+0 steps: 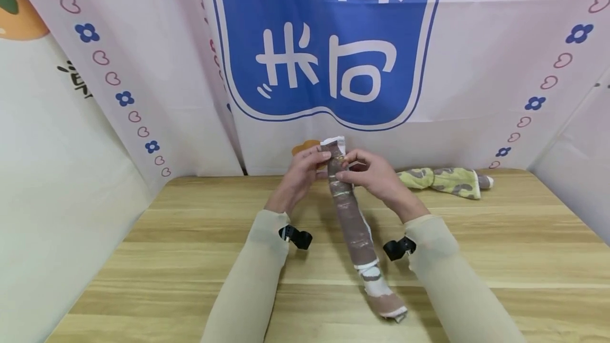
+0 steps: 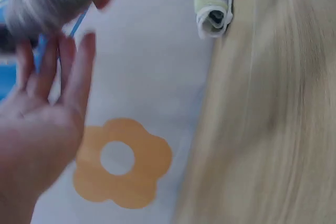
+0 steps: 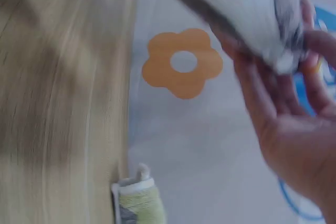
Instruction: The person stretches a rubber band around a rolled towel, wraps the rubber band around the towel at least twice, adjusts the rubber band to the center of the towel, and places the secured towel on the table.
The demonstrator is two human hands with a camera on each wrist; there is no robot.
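Observation:
A long, narrow rolled towel (image 1: 354, 221), brown with white bands, slants up from the table's near side, its upper end raised. My left hand (image 1: 300, 171) holds that upper end from the left, thumb laid across the front. From the right, my right hand (image 1: 374, 173) pinches the roll a little lower, thumb in front. Something thin and yellow shows by the right fingertips; its kind is unclear. In the left wrist view the roll (image 2: 63, 3) is blurred above the left fingers. The right wrist view shows the roll's pale side (image 3: 241, 9) against the right fingers.
A yellow-green patterned rolled towel (image 1: 455, 181), narrowed in its middle, lies at the back right of the wooden table (image 1: 190, 258). Behind the table's back edge hangs a white cloth (image 1: 181, 94) with a blue printed sign (image 1: 324, 105) and an orange flower (image 2: 152, 156).

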